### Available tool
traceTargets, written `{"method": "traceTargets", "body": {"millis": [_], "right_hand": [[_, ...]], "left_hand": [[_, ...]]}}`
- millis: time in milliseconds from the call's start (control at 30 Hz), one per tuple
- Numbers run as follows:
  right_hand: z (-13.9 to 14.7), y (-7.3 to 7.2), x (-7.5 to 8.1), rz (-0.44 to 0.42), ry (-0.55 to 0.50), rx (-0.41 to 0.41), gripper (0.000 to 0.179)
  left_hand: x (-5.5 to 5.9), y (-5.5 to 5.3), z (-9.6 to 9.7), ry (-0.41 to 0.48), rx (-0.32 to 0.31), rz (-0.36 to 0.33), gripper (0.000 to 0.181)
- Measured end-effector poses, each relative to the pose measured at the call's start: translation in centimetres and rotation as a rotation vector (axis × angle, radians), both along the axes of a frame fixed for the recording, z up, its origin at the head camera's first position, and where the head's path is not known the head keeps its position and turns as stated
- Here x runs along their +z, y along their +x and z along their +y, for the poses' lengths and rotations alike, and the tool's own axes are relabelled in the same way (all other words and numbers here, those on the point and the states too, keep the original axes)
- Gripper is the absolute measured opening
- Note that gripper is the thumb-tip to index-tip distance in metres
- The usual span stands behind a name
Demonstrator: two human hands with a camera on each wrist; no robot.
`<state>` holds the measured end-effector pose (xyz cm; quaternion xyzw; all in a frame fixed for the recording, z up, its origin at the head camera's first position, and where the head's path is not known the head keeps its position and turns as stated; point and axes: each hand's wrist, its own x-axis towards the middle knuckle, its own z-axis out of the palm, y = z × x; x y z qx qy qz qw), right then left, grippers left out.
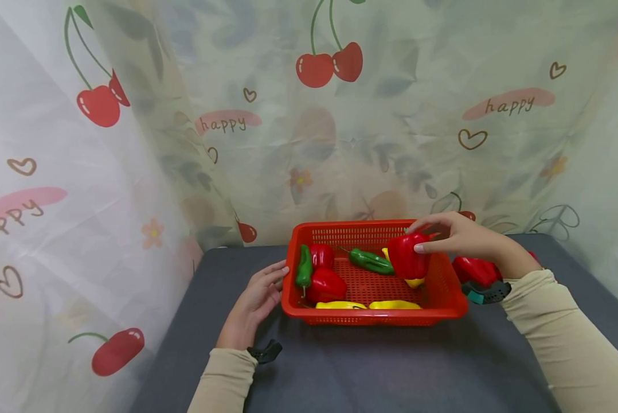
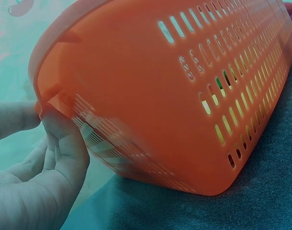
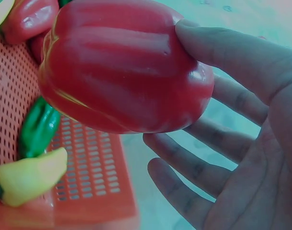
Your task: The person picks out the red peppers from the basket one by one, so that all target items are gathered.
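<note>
A red plastic basket [image 1: 376,314] stands on the table with several peppers inside. At its left end my left hand [image 1: 257,295] pinches the rim between thumb and fingers; the left wrist view shows this hand [image 2: 45,163] at the basket's corner. Over the basket's right side, my right hand [image 1: 456,236] holds a red bell pepper [image 1: 409,256]. In the right wrist view the thumb lies on one side of the bell pepper [image 3: 122,67], with fingers behind and below it. Inside the basket lie red bell peppers [image 1: 327,285], green peppers [image 1: 371,261] and yellow peppers [image 1: 394,305].
More red peppers [image 1: 476,271] lie on the table right of the basket, partly hidden by the right wrist and its black strap [image 1: 489,292]. The dark grey table [image 1: 360,367] meets a cherry-patterned curtain [image 1: 371,143] behind and at the sides.
</note>
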<state>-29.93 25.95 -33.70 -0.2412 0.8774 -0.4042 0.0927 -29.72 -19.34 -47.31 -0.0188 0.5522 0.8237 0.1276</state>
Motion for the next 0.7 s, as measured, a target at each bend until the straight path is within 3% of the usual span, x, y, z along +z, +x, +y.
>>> {"method": "traceTargets", "body": {"millis": [167, 700], "right_hand": [[1.7, 1.0, 0.0, 0.056, -0.001, -0.027, 0.039], [7.8, 3.2, -0.7, 0.108, 0.018, -0.16, 0.039]], "left_hand": [[-0.1, 0.0, 0.1, 0.011, 0.005, -0.012, 0.047], [0.1, 0.0, 0.2, 0.009, 0.004, -0.019, 0.047]]}}
